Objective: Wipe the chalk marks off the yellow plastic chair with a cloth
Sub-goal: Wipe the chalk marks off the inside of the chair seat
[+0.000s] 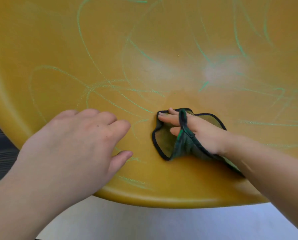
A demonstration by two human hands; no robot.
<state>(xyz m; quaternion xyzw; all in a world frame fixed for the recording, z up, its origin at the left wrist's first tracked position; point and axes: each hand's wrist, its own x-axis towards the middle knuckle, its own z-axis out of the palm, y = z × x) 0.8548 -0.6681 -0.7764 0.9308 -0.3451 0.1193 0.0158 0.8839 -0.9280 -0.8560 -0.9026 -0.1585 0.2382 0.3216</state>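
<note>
across the head view, a glossy yellow plastic chair seat (162, 32) fills nearly everything, scribbled over with thin green chalk marks (203, 86). near its front rim a small olive-green cloth (165, 141) with black edging lies crumpled on the seat. the right hand (202, 130) lies on it, fingers straight and pressing down, a fold of cloth looped over them; its grip is released. the left hand (71, 141) rests near the cloth on the plastic, fingers loosely bent, grasping nothing. pale floor (144, 224) shows below.
</note>
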